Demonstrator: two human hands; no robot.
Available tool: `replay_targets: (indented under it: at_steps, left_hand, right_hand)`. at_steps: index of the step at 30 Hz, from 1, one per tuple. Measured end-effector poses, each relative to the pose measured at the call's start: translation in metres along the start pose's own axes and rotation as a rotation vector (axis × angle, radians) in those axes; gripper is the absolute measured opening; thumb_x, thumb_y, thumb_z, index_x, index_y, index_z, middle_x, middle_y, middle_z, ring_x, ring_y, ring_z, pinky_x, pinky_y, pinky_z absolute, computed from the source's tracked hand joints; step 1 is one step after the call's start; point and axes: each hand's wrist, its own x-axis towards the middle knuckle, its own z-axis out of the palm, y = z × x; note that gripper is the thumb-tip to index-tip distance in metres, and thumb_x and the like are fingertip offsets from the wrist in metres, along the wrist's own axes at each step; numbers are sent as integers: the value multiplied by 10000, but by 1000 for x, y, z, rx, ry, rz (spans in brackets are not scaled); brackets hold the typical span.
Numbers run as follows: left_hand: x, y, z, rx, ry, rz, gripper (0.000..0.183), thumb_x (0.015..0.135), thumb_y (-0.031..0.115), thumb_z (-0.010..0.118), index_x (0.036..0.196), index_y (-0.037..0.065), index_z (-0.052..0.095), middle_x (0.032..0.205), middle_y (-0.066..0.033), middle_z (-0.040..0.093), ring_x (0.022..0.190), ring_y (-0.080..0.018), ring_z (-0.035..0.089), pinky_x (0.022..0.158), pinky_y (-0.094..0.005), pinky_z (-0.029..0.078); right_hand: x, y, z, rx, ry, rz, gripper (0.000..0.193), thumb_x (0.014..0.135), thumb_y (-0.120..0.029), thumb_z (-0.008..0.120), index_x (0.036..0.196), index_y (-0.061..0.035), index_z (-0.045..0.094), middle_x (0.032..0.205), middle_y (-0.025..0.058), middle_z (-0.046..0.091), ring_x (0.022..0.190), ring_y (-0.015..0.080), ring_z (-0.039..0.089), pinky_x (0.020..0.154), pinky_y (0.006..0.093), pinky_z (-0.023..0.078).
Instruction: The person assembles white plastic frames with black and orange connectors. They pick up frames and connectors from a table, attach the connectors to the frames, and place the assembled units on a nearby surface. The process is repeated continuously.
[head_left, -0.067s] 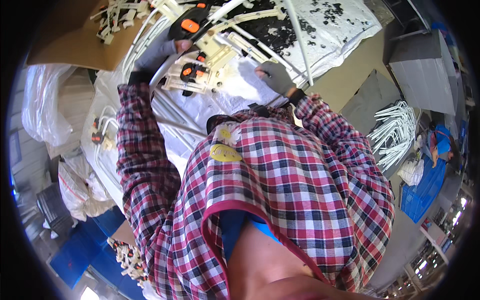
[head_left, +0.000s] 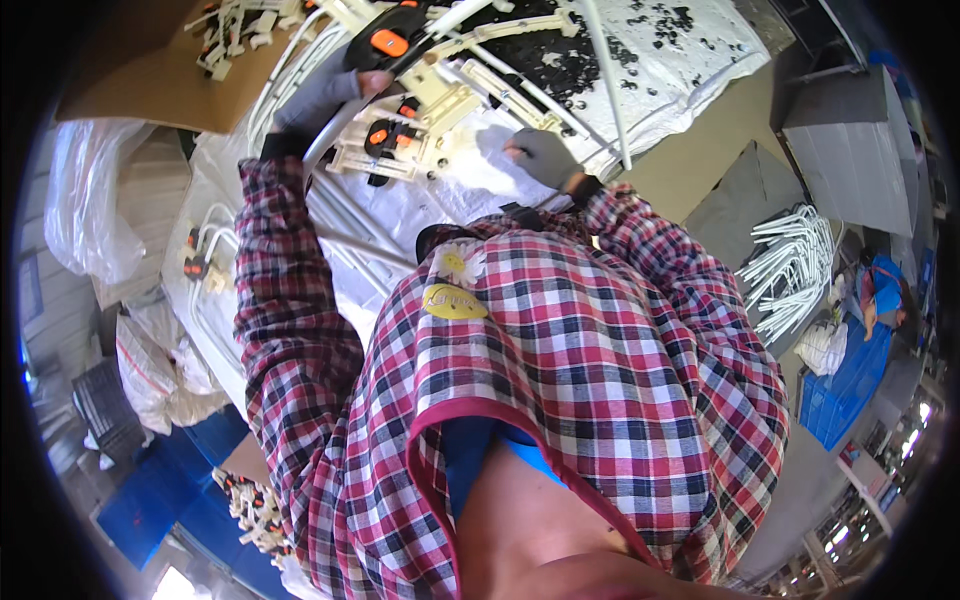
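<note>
My left hand (head_left: 322,103), in a grey fingerless glove, is closed around a white bent tube (head_left: 338,125), its thumb beside a black plastic fitting with an orange button (head_left: 388,42). Cream plastic brackets (head_left: 440,100) join onto the tubes just right of that hand. Below them lies a smaller black-and-orange fitting (head_left: 380,138) on a cream part. My right hand (head_left: 545,157), gloved too, hovers over the white sheet (head_left: 480,175) with its fingers curled in. Whatever it pinches is hidden.
Many small black pieces (head_left: 560,75) are scattered over the sheet's far part. A cardboard box (head_left: 150,80) with cream parts stands at the far left. Bundled white bent tubes (head_left: 790,270) lie at the right, near a blue crate (head_left: 850,380). One long tube (head_left: 606,85) rises beyond my right hand.
My right hand has shifted slightly left and its fingers have turned inward. My left hand keeps its hold on the tube; the whole view has moved a little.
</note>
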Motion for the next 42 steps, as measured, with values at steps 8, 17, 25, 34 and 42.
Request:
replay_targets:
  at_steps: [8, 17, 25, 34, 42]
  left_hand:
    - [-13, 33, 18, 273, -4, -201, 541, 846, 307, 739, 1282, 21, 598, 1129, -24, 640, 1030, -133, 575, 962, -284, 438]
    - [-14, 31, 15, 204, 61, -182, 659, 805, 375, 783, 1343, 62, 568, 1092, -20, 635, 976, -129, 568, 885, -262, 460]
    - [-8, 6, -7, 86, 24, -202, 751, 800, 330, 754, 1418, 13, 468, 1340, -93, 568, 1207, -194, 542, 1065, -317, 402]
    - [-5, 14, 3, 35, -11, -189, 746, 813, 287, 729, 1432, 6, 424, 1318, -125, 576, 1152, -205, 590, 1012, -331, 480]
    - [-7, 29, 18, 18, -10, -139, 711, 825, 280, 709, 1423, 8, 437, 1276, -110, 596, 1094, -177, 606, 970, -311, 494]
  right_hand:
    - [65, -27, 105, -149, -229, 181, 267, 799, -285, 714, 941, -62, 678, 1056, 167, 637, 968, 351, 627, 838, 427, 515]
    - [45, -15, 76, -13, -177, 113, 168, 788, -136, 708, 789, -72, 553, 873, 125, 600, 849, 338, 601, 741, 407, 477]
    - [62, -136, -87, 664, 477, -59, 94, 862, -86, 713, 934, -28, 693, 867, 53, 668, 695, 97, 662, 596, 242, 533]
    - [120, -173, -148, -216, 347, -540, 252, 803, -183, 754, 1041, -103, 737, 900, 62, 662, 788, 257, 652, 689, 329, 523]
    - [138, -142, -137, -354, 509, -895, 277, 832, -280, 728, 1078, -156, 752, 1007, 8, 706, 927, 205, 647, 853, 378, 491]
